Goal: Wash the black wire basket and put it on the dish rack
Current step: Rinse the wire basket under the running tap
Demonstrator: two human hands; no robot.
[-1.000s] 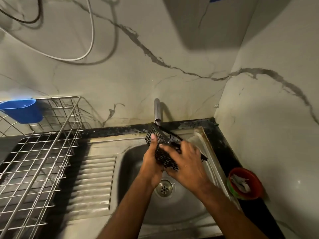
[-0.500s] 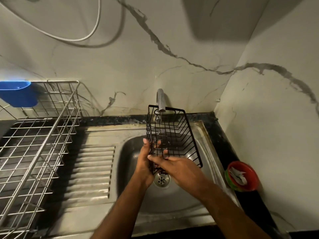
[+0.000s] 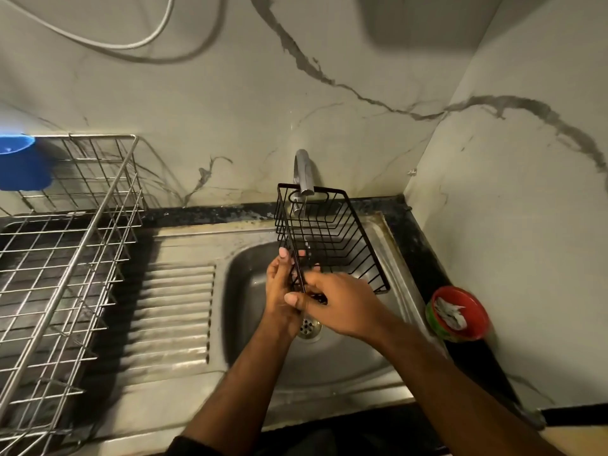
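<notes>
Black wire basket [image 3: 329,238]: held over the sink bowl, its open side facing the camera, its far end up under the spout and its near end down at the hands.
Left hand [image 3: 279,291]: at the basket's near left corner, fingers wrapped round the wire from outside, thumb lying up along the left edge.
Right hand [image 3: 335,304]: reaches across the near end of the basket and grasps the wires there, knuckles up (the fingertips themselves are hidden behind the hand).
Tap [image 3: 303,172]: curved metal spout coming off the wall; its mouth sits just above the basket's far rim, and a thin stream of water falls through the wires.
Sink [image 3: 355,357]: steel bowl with a round drain [image 3: 308,325] showing just below the two hands; a ribbed draining board [image 3: 171,311] lies to its left.
Dish rack [image 3: 59,258]: silver wire rack on the tabletop left of the draining board, well apart from the basket.
Blue tub [image 3: 23,162]: hangs at the rack's far left corner.
Red bowl [image 3: 459,312]: on the dark tabletop [image 3: 418,238] right of the sink, with something pale and crumpled inside (too blurred to name).
White cable [image 3: 138,41]: loops across the marble wall above.
</notes>
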